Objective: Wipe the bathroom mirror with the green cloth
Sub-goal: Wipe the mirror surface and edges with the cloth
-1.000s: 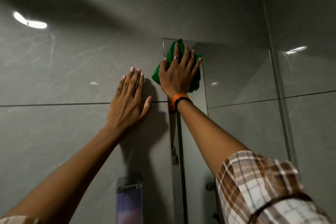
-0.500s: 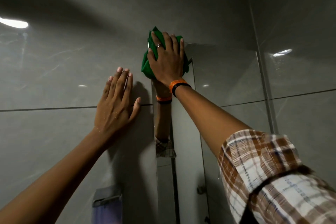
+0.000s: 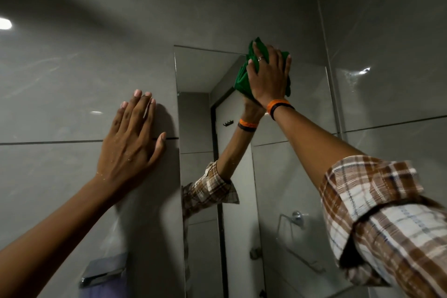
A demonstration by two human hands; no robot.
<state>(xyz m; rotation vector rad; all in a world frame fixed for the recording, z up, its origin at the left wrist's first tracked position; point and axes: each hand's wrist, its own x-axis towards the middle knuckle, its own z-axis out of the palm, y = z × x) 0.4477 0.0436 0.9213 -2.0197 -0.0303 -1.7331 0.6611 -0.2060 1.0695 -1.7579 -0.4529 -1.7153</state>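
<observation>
We see the grey tiled wall (image 3: 72,80), then the tall frameless bathroom mirror (image 3: 200,72) beside it. Our left hand (image 3: 131,143) lies flat and open on the tiles, empty. Our right hand (image 3: 269,75) presses its spread grip over the bunched green cloth (image 3: 242,80) against the mirror's top edge.

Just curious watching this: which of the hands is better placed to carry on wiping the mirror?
The right hand: it presses the green cloth flat against the mirror near its top edge. The left hand is spread on the wall tile, holding nothing.
</observation>
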